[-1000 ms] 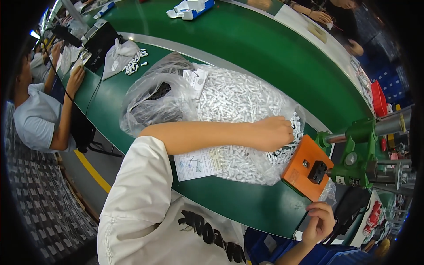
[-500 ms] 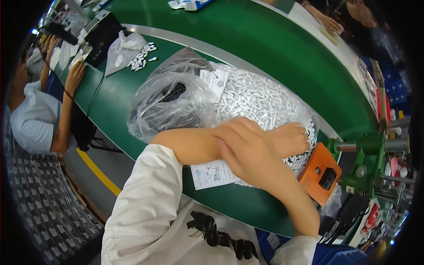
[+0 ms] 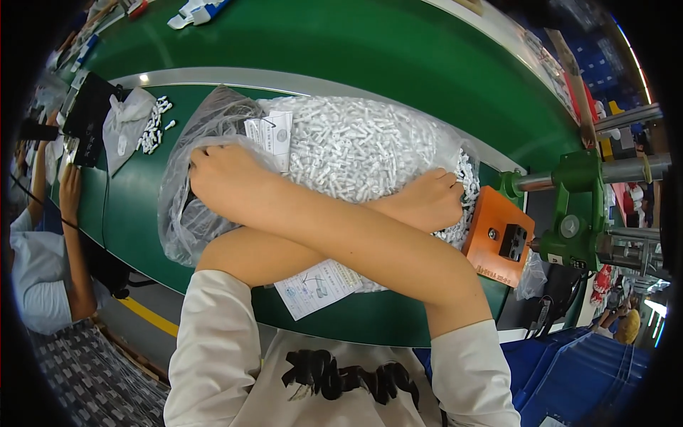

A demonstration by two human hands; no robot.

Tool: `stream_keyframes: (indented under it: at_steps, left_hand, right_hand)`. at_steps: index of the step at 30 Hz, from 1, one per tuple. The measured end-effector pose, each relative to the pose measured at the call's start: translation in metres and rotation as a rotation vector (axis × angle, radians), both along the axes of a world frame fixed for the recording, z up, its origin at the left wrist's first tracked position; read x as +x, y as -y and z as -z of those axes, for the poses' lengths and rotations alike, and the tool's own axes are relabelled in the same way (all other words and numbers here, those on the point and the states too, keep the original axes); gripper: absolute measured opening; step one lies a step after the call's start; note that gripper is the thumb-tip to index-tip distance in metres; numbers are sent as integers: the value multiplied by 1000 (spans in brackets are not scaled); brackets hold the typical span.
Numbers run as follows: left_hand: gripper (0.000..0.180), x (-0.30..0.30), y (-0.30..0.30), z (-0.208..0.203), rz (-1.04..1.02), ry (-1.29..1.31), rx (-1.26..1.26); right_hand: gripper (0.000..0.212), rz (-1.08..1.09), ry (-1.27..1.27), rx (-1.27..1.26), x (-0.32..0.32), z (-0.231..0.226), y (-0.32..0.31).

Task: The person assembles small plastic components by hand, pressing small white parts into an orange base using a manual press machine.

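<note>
- With right hand [image 3: 228,171], at open clear bag [image 3: 173,210] on green table [image 3: 135,206]; tips hidden, can't tell finger grip.
- With left hand [image 3: 428,199], down at right end of white parts [image 3: 356,146], near orange plate [image 3: 487,249]; fingers curled, can't tell if pinching.

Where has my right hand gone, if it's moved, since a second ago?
Yes: your right hand moved left, away from the orange plate, over the left forearm, to the crumpled clear bag beside the white pieces.
</note>
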State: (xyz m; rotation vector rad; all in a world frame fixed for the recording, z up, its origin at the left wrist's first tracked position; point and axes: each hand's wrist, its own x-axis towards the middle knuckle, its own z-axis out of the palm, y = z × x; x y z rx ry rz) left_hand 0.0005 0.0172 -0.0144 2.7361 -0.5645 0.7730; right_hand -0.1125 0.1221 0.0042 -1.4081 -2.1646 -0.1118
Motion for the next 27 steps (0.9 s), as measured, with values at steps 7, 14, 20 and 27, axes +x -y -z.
stream_keyframes:
  at_steps: [7, 14, 20, 27]
  left_hand:
    - [17, -3, 0, -2, -7, 28, -4]
    - [13, 2, 5, -1, -105, 144, -1]
    - [18, 0, 2, -10, -29, 185, -78]
    - [20, 2, 4, -8, -40, 229, -132]
  right_hand:
    - [15, -32, 21, -183, 7, -6, -1]
    - [16, 62, 73, -60, 5, 0, 11]
    - [19, 10, 31, -63, 7, 2, 11]
    - [15, -20, 16, 89, 11, -12, 24]
